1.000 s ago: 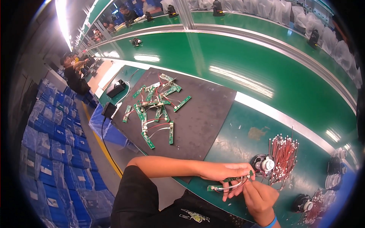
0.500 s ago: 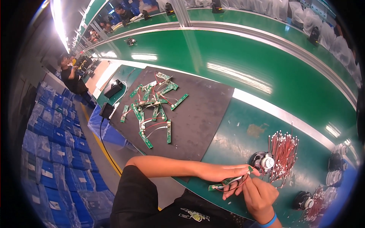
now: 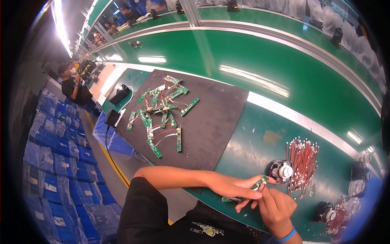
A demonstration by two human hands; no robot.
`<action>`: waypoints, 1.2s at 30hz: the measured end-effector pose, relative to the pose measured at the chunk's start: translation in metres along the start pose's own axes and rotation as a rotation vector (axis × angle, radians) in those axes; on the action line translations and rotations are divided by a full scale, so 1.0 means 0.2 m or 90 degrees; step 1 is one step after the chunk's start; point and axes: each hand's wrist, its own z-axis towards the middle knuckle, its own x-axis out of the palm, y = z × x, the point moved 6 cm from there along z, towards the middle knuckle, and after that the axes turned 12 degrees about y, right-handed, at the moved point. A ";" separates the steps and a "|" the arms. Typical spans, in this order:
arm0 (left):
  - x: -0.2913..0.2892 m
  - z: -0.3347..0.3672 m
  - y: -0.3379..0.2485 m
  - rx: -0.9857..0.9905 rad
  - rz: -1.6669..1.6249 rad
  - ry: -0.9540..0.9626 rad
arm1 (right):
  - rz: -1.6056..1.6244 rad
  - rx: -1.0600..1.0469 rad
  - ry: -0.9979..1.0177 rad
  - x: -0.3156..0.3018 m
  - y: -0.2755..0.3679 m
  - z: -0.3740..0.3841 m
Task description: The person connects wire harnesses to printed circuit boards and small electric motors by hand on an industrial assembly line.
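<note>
Between my hands, near the front of the green bench, is a pair of slim green circuit boards joined by thin wires. My left hand is closed round them, thumb lying across the wires and one board end showing past the fingers. The fingers of my right hand pinch at a wire by the upper board; the exact spot is hidden by the fingertips. Just beyond them lies a round black speaker with a pale magnet. Beside it spreads a bundle of red-brown wires with small white connectors.
Several wired circuit boards lie heaped on a black mat at left. Black power adapters sit past its edge. More speakers stand at right. A green conveyor runs behind. Blue crates and a person are left.
My left thumb has moved down across the wires, and the upper board now shows more beside it. My right hand stays at nearly the same place, still pinching.
</note>
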 end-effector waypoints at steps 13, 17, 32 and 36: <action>-0.04 -0.01 -0.01 0.004 -0.068 -0.029 | -0.017 -0.012 -0.047 0.00 -0.01 -0.02; -0.05 -0.01 -0.05 -0.002 -0.050 -0.075 | -0.018 -0.010 -0.053 0.00 -0.02 -0.01; -0.05 0.00 -0.03 0.029 -0.089 -0.046 | 0.017 0.010 -0.066 -0.03 -0.01 -0.02; -0.08 -0.02 -0.03 0.004 -0.139 -0.080 | 0.078 0.014 -0.093 -0.04 -0.05 0.00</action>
